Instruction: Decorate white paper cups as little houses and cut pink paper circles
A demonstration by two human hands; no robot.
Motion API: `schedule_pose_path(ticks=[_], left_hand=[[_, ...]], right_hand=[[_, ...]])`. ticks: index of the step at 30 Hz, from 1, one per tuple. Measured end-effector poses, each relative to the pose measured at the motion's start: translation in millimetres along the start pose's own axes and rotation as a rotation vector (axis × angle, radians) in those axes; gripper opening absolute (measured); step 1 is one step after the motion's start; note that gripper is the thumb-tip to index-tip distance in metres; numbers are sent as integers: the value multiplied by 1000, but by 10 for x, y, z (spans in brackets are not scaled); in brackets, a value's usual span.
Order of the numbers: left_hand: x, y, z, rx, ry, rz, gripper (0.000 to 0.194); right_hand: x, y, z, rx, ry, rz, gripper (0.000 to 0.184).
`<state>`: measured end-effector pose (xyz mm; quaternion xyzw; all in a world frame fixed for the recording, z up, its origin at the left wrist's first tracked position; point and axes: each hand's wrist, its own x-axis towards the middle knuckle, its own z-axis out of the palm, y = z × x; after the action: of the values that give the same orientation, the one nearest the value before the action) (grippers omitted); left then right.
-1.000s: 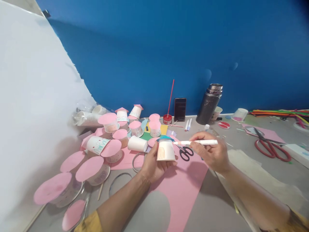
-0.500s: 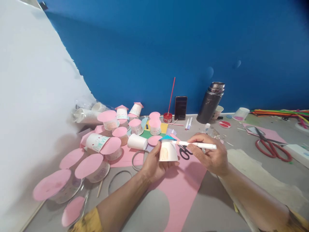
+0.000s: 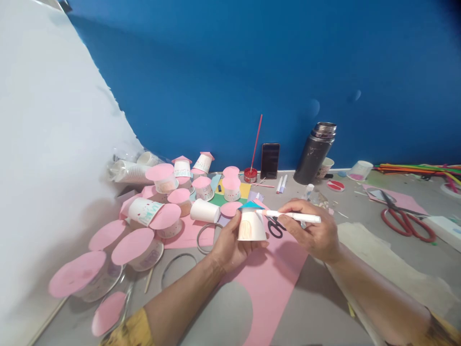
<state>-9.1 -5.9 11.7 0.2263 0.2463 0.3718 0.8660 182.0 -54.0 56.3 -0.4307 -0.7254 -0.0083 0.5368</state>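
Behind the marker, half-hidden scissors

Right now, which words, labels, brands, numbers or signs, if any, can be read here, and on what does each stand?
No text can be read.
Dark flask: pale marks, too small to read.
Red-and-green-marked cup: marks too blurred to call letters.
Held marker: no label legible.
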Motion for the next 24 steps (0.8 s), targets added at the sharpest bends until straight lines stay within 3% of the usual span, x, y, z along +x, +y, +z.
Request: schedule_pose_path(ticks=[24], left_hand=[[10, 7, 2, -12, 11, 1, 51]], right_hand=[[15, -11, -34, 34, -49, -62, 6]])
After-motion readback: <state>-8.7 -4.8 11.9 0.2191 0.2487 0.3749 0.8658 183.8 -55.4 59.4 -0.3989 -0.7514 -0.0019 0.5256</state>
